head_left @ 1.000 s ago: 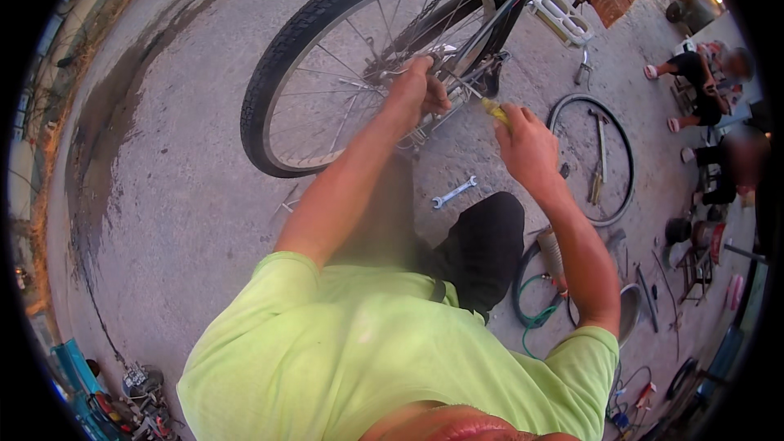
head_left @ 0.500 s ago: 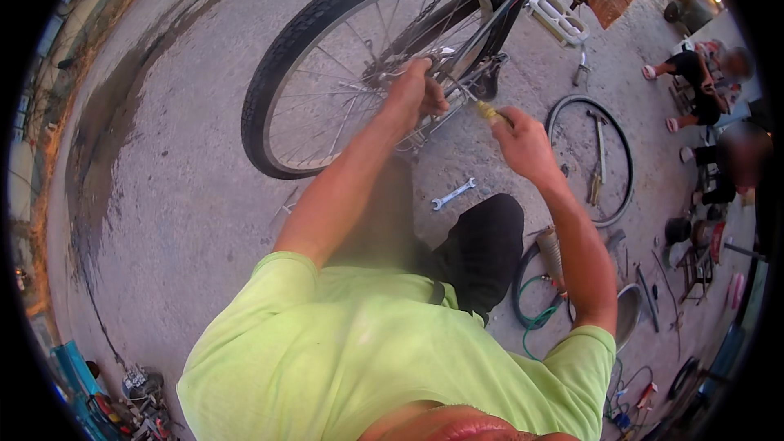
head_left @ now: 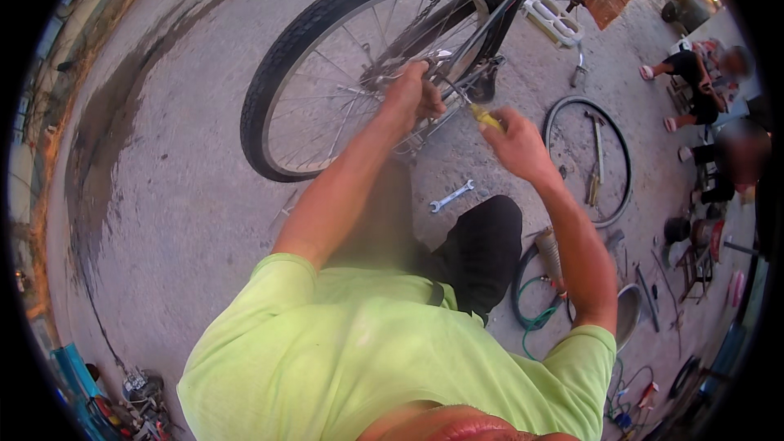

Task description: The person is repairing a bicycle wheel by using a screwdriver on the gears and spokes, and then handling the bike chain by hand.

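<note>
- L hand (head_left: 412, 94) is up at the hub area of the bike wheel (head_left: 265, 73), fingers curled; from my end can't tell if they're closed on a part, b/c the back of the hand covers it. Prob there to steady that spot.
- R hand (head_left: 516, 147) is closed round a yellow-handled tool (head_left: 487, 118); I've got it angled up-left twd the L hand, prob so its shaft lines up w/ the hub side. Can't tell if the tip touches anything.
- Bike wheel is straight ahead of me, slightly L, mounted in the frame (head_left: 510, 4), w/ the pedal (head_left: 553, 21) beyond. Bike looks flipped, I'd guess to bring the hub within reach.
- Knee (head_left: 492, 229) is bent under my work, prob a squat to get low & close.
- Wrench (head_left: 452, 196) lies on the ground (head_left: 196, 180) btwn wheel & knee, touching neither; handy for a quick grab, I'd say.
- Loose tire (head_left: 625, 159) lies flat to my R, hammer (head_left: 599, 147) inside its ring, prob parked clear of my arms.
</note>
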Tool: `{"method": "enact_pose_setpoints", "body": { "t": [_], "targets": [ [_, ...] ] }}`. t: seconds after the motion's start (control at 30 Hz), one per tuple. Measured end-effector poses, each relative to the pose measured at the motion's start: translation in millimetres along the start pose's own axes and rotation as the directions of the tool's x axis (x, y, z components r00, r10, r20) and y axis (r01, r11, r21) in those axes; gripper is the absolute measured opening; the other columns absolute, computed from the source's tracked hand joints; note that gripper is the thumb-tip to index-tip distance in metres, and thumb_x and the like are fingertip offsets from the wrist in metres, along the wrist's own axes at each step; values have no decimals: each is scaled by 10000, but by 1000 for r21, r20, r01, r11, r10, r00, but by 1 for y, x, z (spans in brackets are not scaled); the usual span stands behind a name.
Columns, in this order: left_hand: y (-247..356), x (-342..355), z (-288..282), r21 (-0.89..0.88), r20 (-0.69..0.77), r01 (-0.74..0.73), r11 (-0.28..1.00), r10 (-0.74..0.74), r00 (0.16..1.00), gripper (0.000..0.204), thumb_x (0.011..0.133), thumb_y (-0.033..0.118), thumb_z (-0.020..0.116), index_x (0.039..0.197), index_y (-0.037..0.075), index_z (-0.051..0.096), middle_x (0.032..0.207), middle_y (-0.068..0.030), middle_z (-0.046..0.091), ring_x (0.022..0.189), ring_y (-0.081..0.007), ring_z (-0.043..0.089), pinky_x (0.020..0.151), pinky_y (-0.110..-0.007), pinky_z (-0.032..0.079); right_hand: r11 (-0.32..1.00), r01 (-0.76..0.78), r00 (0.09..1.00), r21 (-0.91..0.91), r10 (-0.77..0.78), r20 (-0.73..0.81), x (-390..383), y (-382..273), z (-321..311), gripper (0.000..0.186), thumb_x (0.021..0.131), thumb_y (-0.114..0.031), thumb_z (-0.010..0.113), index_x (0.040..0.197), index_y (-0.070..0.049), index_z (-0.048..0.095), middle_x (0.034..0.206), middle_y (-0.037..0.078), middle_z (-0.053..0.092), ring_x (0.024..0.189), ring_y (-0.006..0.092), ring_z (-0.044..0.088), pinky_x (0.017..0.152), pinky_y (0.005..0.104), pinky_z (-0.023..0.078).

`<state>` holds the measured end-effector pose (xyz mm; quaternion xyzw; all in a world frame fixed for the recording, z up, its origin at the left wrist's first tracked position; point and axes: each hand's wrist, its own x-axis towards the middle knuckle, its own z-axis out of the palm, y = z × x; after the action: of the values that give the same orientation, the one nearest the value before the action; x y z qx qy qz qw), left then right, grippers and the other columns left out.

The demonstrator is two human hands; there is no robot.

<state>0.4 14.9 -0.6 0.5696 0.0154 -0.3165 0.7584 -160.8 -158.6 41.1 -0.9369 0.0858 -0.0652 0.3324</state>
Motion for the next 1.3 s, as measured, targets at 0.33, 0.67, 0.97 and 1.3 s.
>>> {"method": "enact_pose_setpoints", "body": {
  "t": [0.33, 0.67, 0.97, 1.3],
  "targets": [
    [-1, 0, 0, -4, 24, 10, 1000, -10, 1000, 404, 1021, 384, 407, 1223, 43, 488, 657, -93, 612, 575, -271, 649, 549, -428, 543, 663, -599, 774, 449, 335, 537, 24, 21, -3, 419, 1012, -407, 537, 1140, -15, 611, 720, 27, 553, 529, 157, 499, 488, 312, 401],
    [1, -5, 4, 17, 5, -28, 999, 27, 1000, 406, 1018, 377, 413, 1270, 62, 460, 656, -90, 604, 579, -265, 647, 552, -426, 552, 995, -86, 996, -45, 87, 32, 1, 5, 8, 422, 1002, -378, 553, 1094, 26, 627, 755, 76, 621, 619, 189, 596, 601, 367, 496],
    [2, -4, 9, 3, -72, -31, 1000, 31, 997, 390, 994, 391, 471, 1142, 43, 567, 619, -75, 579, 554, -258, 634, 548, -429, 552, 506, -694, 676, 512, 212, 706, 22, 44, 8, 475, 1039, -454, 449, 1115, -25, 637, 687, -6, 512, 541, 137, 477, 529, 327, 416],
    [0, -1, 4, 25, -36, 12, 1000, -11, 999, 434, 1006, 445, 427, 1178, 68, 556, 655, -81, 592, 588, -252, 655, 543, -396, 554, 712, -504, 813, 489, 200, 546, 5, 21, -5, 474, 1052, -431, 432, 1133, -7, 627, 700, 23, 525, 516, 105, 455, 472, 279, 351]
  ]
}}
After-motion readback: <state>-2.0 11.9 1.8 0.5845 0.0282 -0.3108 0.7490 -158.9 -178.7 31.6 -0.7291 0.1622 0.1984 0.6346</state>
